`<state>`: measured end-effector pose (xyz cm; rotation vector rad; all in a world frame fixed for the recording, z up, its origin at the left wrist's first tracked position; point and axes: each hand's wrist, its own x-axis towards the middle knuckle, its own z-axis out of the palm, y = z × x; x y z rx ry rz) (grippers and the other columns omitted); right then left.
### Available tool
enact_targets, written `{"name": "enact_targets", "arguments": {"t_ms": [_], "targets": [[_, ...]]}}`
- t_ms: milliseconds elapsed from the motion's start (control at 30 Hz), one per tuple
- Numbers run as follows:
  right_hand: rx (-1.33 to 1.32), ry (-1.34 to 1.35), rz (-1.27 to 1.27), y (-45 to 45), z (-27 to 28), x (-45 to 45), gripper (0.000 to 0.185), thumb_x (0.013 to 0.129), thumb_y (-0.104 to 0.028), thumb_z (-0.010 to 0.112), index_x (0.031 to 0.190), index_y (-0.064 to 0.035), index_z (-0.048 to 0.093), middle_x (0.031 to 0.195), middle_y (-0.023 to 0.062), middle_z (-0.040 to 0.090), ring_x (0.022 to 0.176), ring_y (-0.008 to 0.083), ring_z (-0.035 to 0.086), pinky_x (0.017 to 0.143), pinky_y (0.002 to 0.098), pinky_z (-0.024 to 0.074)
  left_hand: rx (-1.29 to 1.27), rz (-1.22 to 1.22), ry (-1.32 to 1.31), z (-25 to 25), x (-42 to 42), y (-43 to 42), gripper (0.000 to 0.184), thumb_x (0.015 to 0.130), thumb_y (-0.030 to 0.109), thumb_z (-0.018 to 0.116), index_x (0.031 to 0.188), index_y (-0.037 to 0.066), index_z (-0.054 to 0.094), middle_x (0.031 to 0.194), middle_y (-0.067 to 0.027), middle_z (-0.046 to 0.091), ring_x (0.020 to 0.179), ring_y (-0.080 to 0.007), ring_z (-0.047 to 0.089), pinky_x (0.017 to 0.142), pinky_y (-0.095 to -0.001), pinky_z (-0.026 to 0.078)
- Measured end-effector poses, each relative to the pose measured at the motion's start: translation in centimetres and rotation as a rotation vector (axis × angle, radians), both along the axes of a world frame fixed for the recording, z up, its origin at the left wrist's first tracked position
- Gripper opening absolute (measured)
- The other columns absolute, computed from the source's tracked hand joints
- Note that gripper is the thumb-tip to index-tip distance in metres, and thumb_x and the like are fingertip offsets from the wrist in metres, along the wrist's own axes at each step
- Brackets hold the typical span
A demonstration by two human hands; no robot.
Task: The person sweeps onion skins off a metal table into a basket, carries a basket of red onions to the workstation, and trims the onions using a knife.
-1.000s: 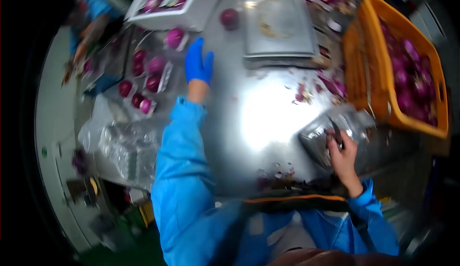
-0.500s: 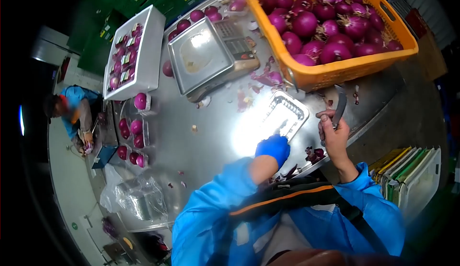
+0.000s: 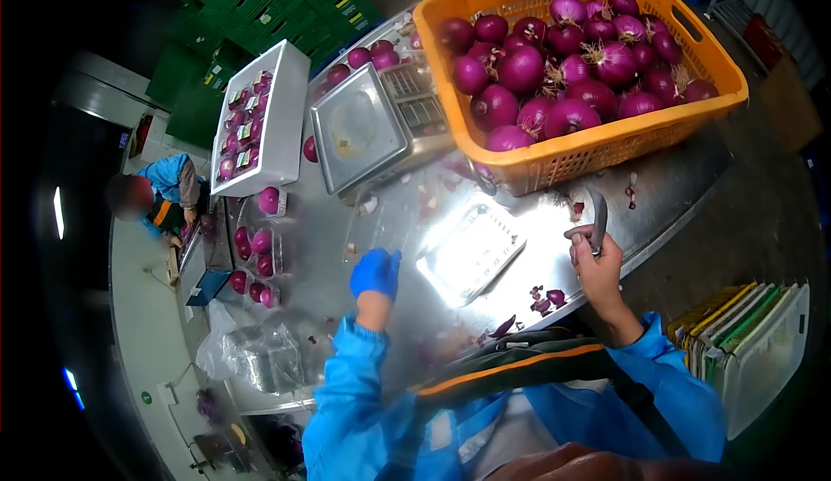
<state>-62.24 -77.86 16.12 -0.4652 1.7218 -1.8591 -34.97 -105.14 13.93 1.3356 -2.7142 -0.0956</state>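
Note:
My left hand, in a blue glove, is closed at the near edge of a clear plastic tray, which is faint against the metal table. In my bare right hand is a knife, its curved blade pointing up and away from me. Another clear tray lies between my hands under bright glare. Beyond it stands an orange crate full of red onions.
A scale stands left of the crate, with a white box of packed onions farther left. Trays of onions, plastic wrap and onion skins lie on the table. Another person works at the far left.
My left hand has moved left, away from the tray in the middle, and a second clear tray now shows by it. My right hand still holds the knife. The view has shifted.

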Motion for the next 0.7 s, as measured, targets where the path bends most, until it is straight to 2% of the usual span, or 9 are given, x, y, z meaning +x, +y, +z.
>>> {"name": "enact_targets", "arguments": {"t_ms": [67,167,300,433,500,533,567,633,700], "targets": [[0.007,0.033,0.001,0.5,-0.5,-0.7,0.014,0.091,-0.006,0.055,0.098,-0.001,0.066,0.07,-0.0015,0.056,0.061,0.0052,0.049,0.056,0.0222,0.0411,0.191,0.059,-0.008,-1.8,0.1,-1.3,0.028,0.081,0.026,0.073,0.101,0.007,0.067,0.099,-0.0169,0.065,0.093,-0.0361,0.062,0.082,-0.0421,0.05],[0.011,0.17,-0.029,1.0,-0.6,-1.5,0.013,0.096,-0.008,0.053,0.096,0.0014,0.062,0.063,-0.0022,0.05,0.053,0.0031,0.042,0.048,0.0193,0.0326,-0.099,-0.3,0.509,0.9,-4.6,-4.0,0.047,0.08,0.015,0.075,0.122,0.003,0.059,0.113,-0.0168,0.062,0.106,-0.0344,0.059,0.091,-0.041,0.047],[0.02,0.156,-0.018,1.6,-0.8,-2.9,0.012,0.095,-0.008,0.055,0.095,0.0013,0.063,0.065,-0.0023,0.052,0.056,0.0039,0.045,0.051,0.0202,0.0356,-0.089,-0.646,0.693,12.9,-18.4,-4.6,0.061,0.077,0.008,0.075,0.133,0.005,0.051,0.13,-0.0161,0.055,0.117,-0.0345,0.054,0.1,-0.0407,0.042],[0.088,0.342,-0.031,2.1,-0.8,-4.1,0.01,0.093,-0.007,0.057,0.094,0.0014,0.064,0.068,0.0006,0.057,0.06,0.0061,0.05,0.056,0.0224,0.0402,-0.058,-0.977,0.433,15.3,-32.0,-5.7,0.074,0.074,0.014,0.079,0.139,0.012,0.044,0.132,-0.0169,0.053,0.117,-0.0376,0.053,0.099,-0.0438,0.044],[0.117,0.434,-0.045,2.5,-1.2,-4.7,0.01,0.091,-0.006,0.058,0.093,0.0016,0.064,0.069,0.0021,0.059,0.062,0.007,0.052,0.059,0.0235,0.042,0.08,-1.006,0.169,13.2,-37.6,-7.5,0.09,0.069,0.023,0.082,0.145,0.015,0.035,0.138,-0.0182,0.048,0.119,-0.04,0.052,0.1,-0.045,0.045],[0.193,0.373,-0.02,3.0,-1.0,-5.1,0.011,0.086,-0.005,0.06,0.095,-0.0013,0.065,0.079,0.0109,0.066,0.07,0.0182,0.063,0.067,0.0288,0.0494,0.022,-0.954,0.033,11.3,-40.2,-8.6,0.094,0.067,0.027,0.082,0.146,0.016,0.032,0.139,-0.0187,0.046,0.12,-0.0404,0.051,0.1,-0.0451,0.045],[0.192,0.376,-0.033,3.3,-1.3,-5.4,0.011,0.086,-0.005,0.06,0.095,-0.0013,0.065,0.079,0.011,0.066,0.07,0.0183,0.063,0.067,0.0289,0.0495,-0.037,-0.9,-0.101,9.2,-42.0,-9.1,0.099,0.065,0.031,0.083,0.147,0.018,0.03,0.141,-0.0192,0.044,0.12,-0.0409,0.051,0.1,-0.0452,0.045],[0.191,0.383,-0.063,3.8,-2.1,-5.9,0.011,0.085,-0.005,0.06,0.094,-0.0013,0.065,0.078,0.0113,0.065,0.071,0.0185,0.064,0.068,0.0292,0.0498,-0.039,-0.881,-0.048,8.2,-43.5,-8.2,0.052,0.078,0.022,0.07,0.123,0.003,0.053,0.124,-0.0251,0.056,0.113,-0.042,0.056,0.094,-0.0441,0.048],[0.195,0.377,-0.076,4.2,-2.3,-6.3,0.01,0.085,-0.004,0.06,0.094,-0.0013,0.065,0.078,0.0117,0.065,0.071,0.019,0.064,0.068,0.0296,0.0498,-0.042,-0.888,-0.068,8.1,-43.8,-7.9,0.05,0.078,0.021,0.069,0.121,0.001,0.053,0.123,-0.0259,0.056,0.112,-0.0424,0.057,0.093,-0.0446,0.048]]}}
